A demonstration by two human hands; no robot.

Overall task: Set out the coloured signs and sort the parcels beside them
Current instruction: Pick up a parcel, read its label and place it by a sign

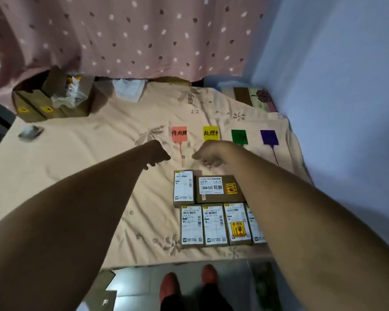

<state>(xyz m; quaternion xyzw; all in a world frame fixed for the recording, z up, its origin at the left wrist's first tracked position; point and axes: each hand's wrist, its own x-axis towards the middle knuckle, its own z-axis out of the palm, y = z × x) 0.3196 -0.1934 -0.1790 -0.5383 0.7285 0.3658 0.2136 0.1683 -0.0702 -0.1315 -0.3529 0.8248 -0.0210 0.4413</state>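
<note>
Nearest the bed's edge, four parcels (215, 224) lie in a row on the floral bedsheet (81, 167); two more parcels (208, 189) lie just beyond. Above them, the left hand (156, 153) and right hand (209, 153) hover with fingers curled, holding nothing visible. Beyond lie the pink sign (179, 134), yellow sign (210, 133), green sign (239, 137) and purple sign (269, 137).

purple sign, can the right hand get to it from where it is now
Probably yes: the right hand hovers near the yellow sign, and only bare bedspread and the flat green sign lie before the purple sign.
</note>
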